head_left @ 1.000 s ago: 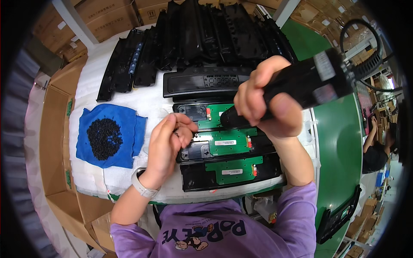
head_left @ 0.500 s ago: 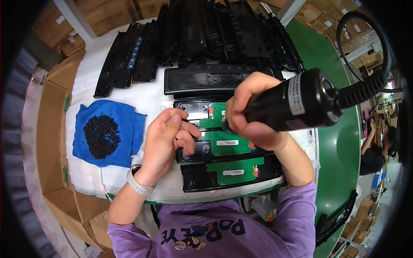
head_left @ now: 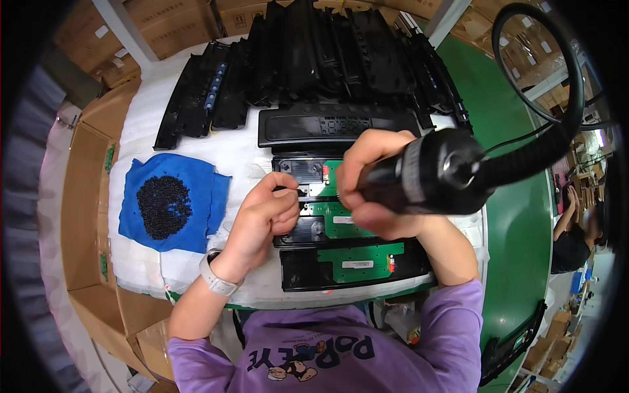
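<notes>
My right hand (head_left: 373, 180) is wrapped round a black corded electric screwdriver (head_left: 422, 173). Its tip is hidden behind my fingers, over the black panels with green circuit boards. At the left ends of these panels, my left hand (head_left: 268, 211) is closed, thumb and fingers pinched together; what they hold, if anything, is too small to name. Below my hands lies the nearest panel (head_left: 304, 268), its green board (head_left: 360, 262) bearing a white label. To the left, a blue cloth (head_left: 208, 219) carries a heap of tiny black screws (head_left: 160, 209).
Beyond the panels lies a black cover (head_left: 288, 128) with digit-shaped cutouts. Many black plastic housings (head_left: 308, 59) crowd the back of the table. A cardboard box (head_left: 88, 216) stands at the left. The screwdriver's thick cable (head_left: 544, 157) loops at the right. Another person (head_left: 576, 236) is farther right.
My left fingers have curled tighter into a pinch by the panels' left ends. The screwdriver has swung, its cable end shifting left and slightly nearer me. The whole view has shifted slightly.
</notes>
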Motion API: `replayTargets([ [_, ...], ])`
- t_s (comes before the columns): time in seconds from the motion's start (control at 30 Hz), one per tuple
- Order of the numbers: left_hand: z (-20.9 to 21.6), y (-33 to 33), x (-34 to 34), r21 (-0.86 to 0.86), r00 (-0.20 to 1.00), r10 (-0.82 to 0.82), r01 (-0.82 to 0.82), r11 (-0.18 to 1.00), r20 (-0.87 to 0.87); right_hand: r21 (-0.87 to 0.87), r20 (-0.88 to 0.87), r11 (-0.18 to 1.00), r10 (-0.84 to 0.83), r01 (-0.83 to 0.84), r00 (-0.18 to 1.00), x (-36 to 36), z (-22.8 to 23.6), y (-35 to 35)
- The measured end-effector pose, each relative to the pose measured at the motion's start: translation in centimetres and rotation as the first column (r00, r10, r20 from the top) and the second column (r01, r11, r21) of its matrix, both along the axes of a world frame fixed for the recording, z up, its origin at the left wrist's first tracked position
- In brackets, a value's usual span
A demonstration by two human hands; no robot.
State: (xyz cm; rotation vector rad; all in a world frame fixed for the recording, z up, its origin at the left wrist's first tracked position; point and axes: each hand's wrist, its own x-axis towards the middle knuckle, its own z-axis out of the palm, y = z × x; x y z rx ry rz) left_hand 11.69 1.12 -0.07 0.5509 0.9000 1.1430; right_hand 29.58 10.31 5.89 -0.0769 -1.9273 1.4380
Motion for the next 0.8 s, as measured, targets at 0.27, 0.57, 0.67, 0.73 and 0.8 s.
replayTargets([
  [0.27,0.2,-0.1,0.3,0.079,0.996,-0.058,0.052,0.995,0.069,-0.259,-0.512,0.938,0.07,-0.232,0.856,2.3,2.3,0.7],
  [0.57,-0.3,-0.6,0.9,0.094,0.995,-0.095,0.093,0.991,0.018,-0.292,-0.591,0.915,0.055,-0.277,0.805,1.8,1.4,0.6],
  [0.67,-0.2,-0.6,0.9,0.101,0.995,-0.093,0.097,0.99,-0.04,-0.321,-0.581,0.906,0.041,-0.276,0.813,1.6,1.4,0.3],
  [0.73,-0.1,-0.6,1.0,0.11,0.993,-0.108,0.113,0.987,-0.047,-0.323,-0.561,0.906,0.05,-0.274,0.826,1.5,1.4,0.3],
  [0.8,0.4,-0.6,1.1,0.081,0.981,-0.109,0.124,0.989,-0.162,-0.341,-0.551,0.905,0.027,-0.255,0.834,1.5,1.4,0.3],
])
